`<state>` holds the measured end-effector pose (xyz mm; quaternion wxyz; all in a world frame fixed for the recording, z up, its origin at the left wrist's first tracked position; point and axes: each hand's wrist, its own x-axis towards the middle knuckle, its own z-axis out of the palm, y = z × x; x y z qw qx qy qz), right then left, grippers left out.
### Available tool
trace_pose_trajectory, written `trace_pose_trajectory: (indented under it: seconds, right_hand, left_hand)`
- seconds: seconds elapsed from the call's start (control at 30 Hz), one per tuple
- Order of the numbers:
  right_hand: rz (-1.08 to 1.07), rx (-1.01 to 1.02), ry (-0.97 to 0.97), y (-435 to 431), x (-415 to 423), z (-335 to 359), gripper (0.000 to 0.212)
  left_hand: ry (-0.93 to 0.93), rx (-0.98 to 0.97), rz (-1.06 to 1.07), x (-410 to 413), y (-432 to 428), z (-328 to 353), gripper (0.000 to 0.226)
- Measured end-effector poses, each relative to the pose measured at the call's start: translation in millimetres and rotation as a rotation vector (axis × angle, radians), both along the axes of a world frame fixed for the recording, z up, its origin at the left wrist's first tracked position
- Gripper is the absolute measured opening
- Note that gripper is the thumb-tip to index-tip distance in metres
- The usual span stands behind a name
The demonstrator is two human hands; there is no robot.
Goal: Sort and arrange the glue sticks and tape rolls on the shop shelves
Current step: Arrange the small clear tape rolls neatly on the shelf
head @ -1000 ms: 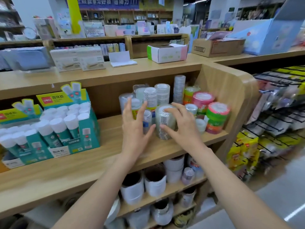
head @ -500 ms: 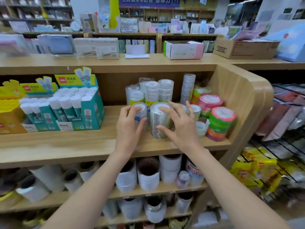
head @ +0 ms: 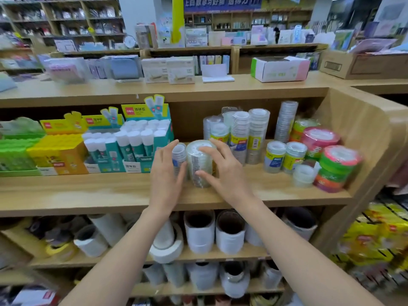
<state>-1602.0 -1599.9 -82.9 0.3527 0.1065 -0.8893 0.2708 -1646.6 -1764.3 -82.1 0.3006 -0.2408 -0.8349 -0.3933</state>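
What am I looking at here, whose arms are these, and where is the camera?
No machine here: these are a person's two bare arms, filmed by one camera worn on the head, looking down at a shop shelf. The right hand curls round a clear tape stack; the left hand lies flat against a smaller stack beside it. To the left stand glue stick boxes, to the right coloured tape rolls.
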Motion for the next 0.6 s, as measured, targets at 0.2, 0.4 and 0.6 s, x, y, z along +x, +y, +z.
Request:
trace_pose_trajectory:
  seconds: [0.2, 0.4, 0.6]
  right_hand:
    - [-0.005, 0.025, -0.011, -2.6, -0.1, 0.8, 0.062]
    - [-0.247, 0.001, 0.214, 37.0, 5.7, 27.7, 0.052]
    - [-0.43, 0.157, 0.119, 53.0, -19.4, 41.6, 0.056]
  left_hand:
    - [0.106, -0.129, 0.148, 1.9, -2.9, -2.3, 0.046]
    - [0.241, -0.201, 0.103, 0.3, 14.9, 9.1, 0.047]
    - [0.236, -0.372, 0.082, -4.9, 24.7, 16.5, 0.054]
